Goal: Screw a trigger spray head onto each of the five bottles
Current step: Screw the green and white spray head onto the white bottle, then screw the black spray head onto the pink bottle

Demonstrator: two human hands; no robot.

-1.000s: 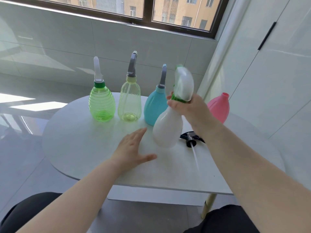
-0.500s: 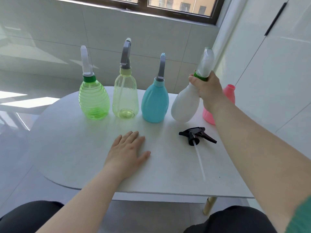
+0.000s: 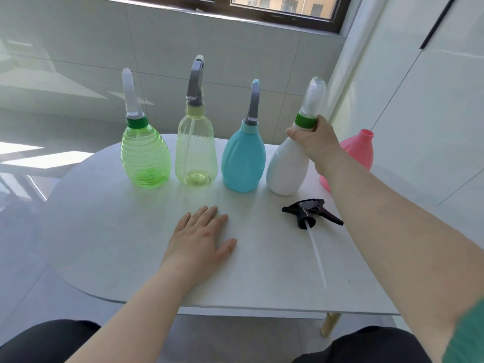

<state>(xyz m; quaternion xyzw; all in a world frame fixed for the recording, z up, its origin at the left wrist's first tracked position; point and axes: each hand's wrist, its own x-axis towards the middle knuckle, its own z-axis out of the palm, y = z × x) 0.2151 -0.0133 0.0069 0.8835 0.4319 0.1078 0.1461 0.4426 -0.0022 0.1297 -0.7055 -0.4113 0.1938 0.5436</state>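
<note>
Hidden: the pink bottle stands behind the right forearm, its lower left side covered; its neck is bare. The white bottle has its neck inside the fist.
Hard to tell: whether the white bottle's base rests fully on the table or is tipped.
Change: half a second ago the white bottle leaned further left; now it stands nearly in line with the blue bottle, yellow-clear bottle and green bottle.
Right hand: wrapped round the white bottle's neck, just under the green collar.
Left hand: flat on the table, palm down, fingers loosely spread, holding nothing.
Black spray head: lying between the hands, below the right wrist, dip tube trailing toward the person.
</note>
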